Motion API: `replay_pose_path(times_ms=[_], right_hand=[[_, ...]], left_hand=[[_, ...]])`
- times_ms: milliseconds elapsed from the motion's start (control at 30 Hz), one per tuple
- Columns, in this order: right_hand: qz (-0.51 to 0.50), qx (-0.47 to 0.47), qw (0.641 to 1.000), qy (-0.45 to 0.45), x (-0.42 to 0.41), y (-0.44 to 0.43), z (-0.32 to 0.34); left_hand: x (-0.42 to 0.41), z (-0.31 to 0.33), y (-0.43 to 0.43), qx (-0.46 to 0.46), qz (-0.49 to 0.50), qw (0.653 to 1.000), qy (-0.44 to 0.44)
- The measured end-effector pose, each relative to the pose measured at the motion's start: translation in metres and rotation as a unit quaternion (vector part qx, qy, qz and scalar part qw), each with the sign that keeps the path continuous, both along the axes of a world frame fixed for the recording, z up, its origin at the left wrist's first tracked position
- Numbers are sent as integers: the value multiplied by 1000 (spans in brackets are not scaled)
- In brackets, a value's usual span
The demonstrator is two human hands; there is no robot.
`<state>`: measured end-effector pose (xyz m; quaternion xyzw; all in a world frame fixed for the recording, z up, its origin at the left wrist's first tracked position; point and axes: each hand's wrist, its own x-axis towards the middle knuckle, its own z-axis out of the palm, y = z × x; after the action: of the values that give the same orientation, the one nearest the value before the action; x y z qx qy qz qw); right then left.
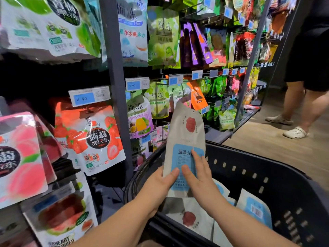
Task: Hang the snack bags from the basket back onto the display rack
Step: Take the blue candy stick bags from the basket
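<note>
Packets hang in rows on the display rack (115, 86), a strawberry jelly bag (89, 138) low on its left. The left hand (158, 184) pinches the lower edge of a beige snack bag (187, 132) (blue label, red fruit print), held upright. The right hand (199, 179) lays straight fingers (195, 157) flat on the label, gripping nothing. Below is the black basket (267, 175), with more bags (188, 216) lying inside
</note>
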<state>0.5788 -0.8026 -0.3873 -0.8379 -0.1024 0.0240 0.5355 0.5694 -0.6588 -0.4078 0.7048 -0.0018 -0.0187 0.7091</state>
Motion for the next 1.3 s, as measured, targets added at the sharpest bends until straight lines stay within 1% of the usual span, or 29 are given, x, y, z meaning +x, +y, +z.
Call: replay_pose_path(times_ms=[167,267,367,433,533,667,733,867,900,967,1100,1167,1200,1267,1300], right_hand=[[-5,67,998,13,1,2,0],[-3,111,994,21,4,1,-4],[26,211,975,57,5,-3,-5],[39,270,959,81,8,-5,-8],[32,343,934,98,10,-8,-6],[-1,380,917,121,9,-11,2],[-20,376,918,126,8,-12,1],[-33,376,916,134,8,-16,1],[-28,381,914,139,8,-17,3],[-17,396,906,151,8,-21,6],[17,429,886,173,8,-29,9],[38,447,876,179,8,-35,12],[45,457,869,185,9,-38,13],[58,477,854,200,12,-44,15],[64,485,848,205,13,-46,16]], left_hand=[[-5,3,-10,30,-29,999,21],[-10,8,-14,76,-55,995,15],[-14,14,-17,139,-65,988,-1],[-13,14,-16,150,-66,986,-10],[-10,10,-15,155,-78,985,-27],[-6,7,-12,111,-54,992,-23],[-4,7,-12,93,-28,995,-27],[-1,4,-12,-3,16,1000,-7],[0,2,-10,-4,35,999,-10],[4,0,-6,30,80,996,-27],[5,4,4,84,177,979,-62],[6,5,10,94,197,974,-60],[6,6,11,68,189,979,-48],[6,7,13,-47,137,989,-9],[7,6,14,-104,108,989,6]])
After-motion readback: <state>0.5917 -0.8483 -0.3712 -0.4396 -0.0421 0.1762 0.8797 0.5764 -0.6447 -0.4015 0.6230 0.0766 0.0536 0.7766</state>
